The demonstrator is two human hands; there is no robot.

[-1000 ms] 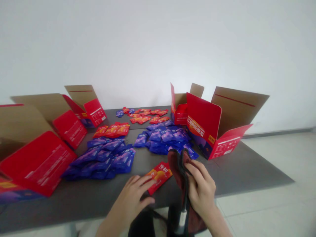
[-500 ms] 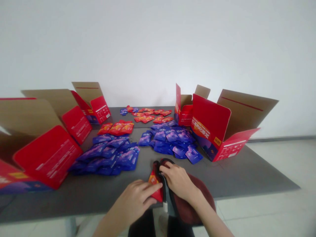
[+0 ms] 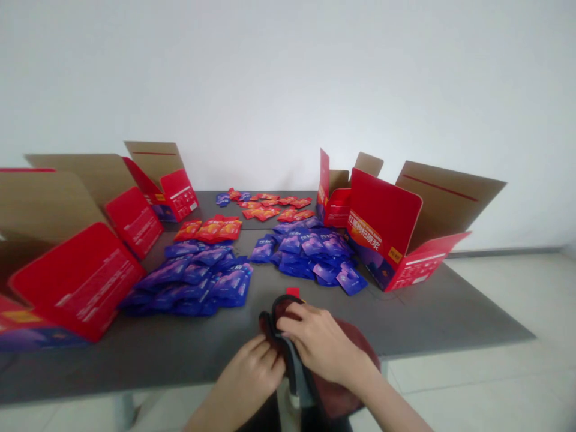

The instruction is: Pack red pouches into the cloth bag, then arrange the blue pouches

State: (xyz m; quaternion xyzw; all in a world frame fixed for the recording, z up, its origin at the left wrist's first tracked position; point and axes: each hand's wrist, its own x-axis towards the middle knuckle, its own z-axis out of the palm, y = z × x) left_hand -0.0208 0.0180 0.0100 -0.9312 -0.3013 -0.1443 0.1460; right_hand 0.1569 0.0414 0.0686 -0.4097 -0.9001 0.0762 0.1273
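Observation:
A maroon bag [image 3: 348, 384] with black trim and a grey inner side is at the near table edge, in front of my body. My left hand [image 3: 256, 369] is closed, fingers curled on the bag's left black edge. Over the opposite edge, my right hand [image 3: 321, 342] is closed on the maroon fabric near the opening. Just past the bag, a red sachet [image 3: 293, 292] lies on the table, mostly hidden behind it. What is inside the bag cannot be seen.
Blue-purple sachets lie in a left heap [image 3: 193, 279] and a right heap [image 3: 315, 249]. Orange-red sachets [image 3: 211, 229] lie behind the left heap, more [image 3: 265, 210] farther back. Open red cartons stand left [image 3: 85, 276] and right [image 3: 382, 228] on the dark grey table [image 3: 418, 324].
My left hand has left the red sachet and now grips the bag's edge. The bag has moved slightly left and nearer. The red sachet now shows behind it.

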